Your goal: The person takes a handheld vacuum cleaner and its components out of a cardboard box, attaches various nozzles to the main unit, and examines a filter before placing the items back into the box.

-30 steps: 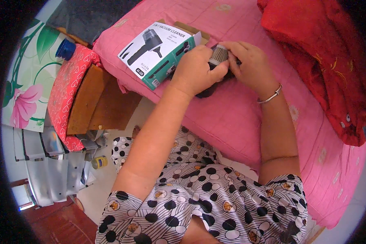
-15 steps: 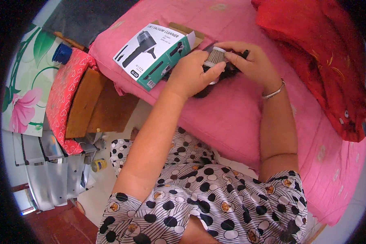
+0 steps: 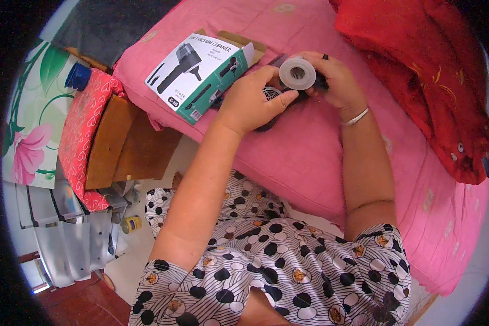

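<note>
My right hand [image 3: 339, 82] is closed round a small round vacuum filter [image 3: 298, 74], whose pale ring and hollow centre face up. My left hand [image 3: 252, 102] grips a dark handheld vacuum cleaner body [image 3: 270, 94], with its round grilled end showing between thumb and fingers. The filter is just right of this grille, apart from it. Behind both hands lie other dark parts, mostly hidden. A white and green vacuum cleaner box [image 3: 193, 76] with its end flap open lies left of my left hand.
A pink-covered bed [image 3: 293, 163] lies under these things. Red cloth [image 3: 418, 81] is heaped at the right. To the left stand a wooden piece with a red heart-patterned cover [image 3: 89, 119], a blue cup-like object [image 3: 78, 76] and a clear plastic rack [image 3: 70, 244]. A yellow jar [image 3: 131, 224] is on the floor.
The filter has turned from its pleated side to its ringed open end facing up, and has come away from the vacuum body. The body's grille now shows by my left thumb.
</note>
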`<state>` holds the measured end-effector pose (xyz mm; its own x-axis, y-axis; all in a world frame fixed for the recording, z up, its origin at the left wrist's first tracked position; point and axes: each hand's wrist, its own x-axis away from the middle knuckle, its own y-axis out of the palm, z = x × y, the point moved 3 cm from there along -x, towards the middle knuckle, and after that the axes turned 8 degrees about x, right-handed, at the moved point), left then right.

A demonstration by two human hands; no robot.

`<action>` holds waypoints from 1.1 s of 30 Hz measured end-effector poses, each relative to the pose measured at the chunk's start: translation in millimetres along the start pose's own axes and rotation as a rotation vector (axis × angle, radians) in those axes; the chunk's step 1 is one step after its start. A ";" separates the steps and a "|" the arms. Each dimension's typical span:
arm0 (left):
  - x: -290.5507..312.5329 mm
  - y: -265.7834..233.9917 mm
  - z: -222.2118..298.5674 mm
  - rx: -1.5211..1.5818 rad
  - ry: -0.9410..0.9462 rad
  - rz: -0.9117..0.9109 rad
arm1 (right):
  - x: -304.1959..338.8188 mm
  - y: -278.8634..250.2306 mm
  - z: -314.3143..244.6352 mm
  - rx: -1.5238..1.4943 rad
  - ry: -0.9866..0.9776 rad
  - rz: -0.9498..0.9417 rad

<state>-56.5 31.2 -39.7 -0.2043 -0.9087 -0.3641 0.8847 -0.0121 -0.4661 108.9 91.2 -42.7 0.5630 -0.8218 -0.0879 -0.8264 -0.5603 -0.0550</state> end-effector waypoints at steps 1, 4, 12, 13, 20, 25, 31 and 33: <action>0.6 1.0 -1.2 0.032 -0.015 0.004 | 2.0 1.7 -0.4 -0.011 -0.100 0.036; 1.1 2.4 2.4 0.046 -0.013 -0.008 | -1.8 -4.7 8.1 -0.275 0.018 -0.113; 2.8 3.2 4.3 0.028 0.033 0.021 | -5.1 -9.3 19.6 -0.444 0.027 -0.213; 2.7 3.0 4.9 0.023 0.068 0.037 | -5.2 -9.6 20.1 -0.448 0.020 -0.222; 4.5 2.6 2.7 -0.020 0.040 -0.002 | -3.0 -10.1 23.5 -0.487 0.143 -0.061; 4.7 2.3 0.5 0.009 0.036 0.003 | -5.9 -10.1 24.8 -0.473 0.084 -0.147; 4.1 2.5 -1.0 -0.004 0.054 0.052 | -5.5 -9.4 24.3 -0.483 0.080 -0.102; 5.8 2.1 -2.9 0.007 0.041 0.034 | -5.9 -10.5 25.1 -0.462 0.098 -0.032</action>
<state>-57.0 27.1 -45.1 -0.1911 -0.8906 -0.4126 0.8941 0.0156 -0.4476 114.1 104.5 -66.6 0.6046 -0.7965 0.0018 -0.7325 -0.5551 0.3941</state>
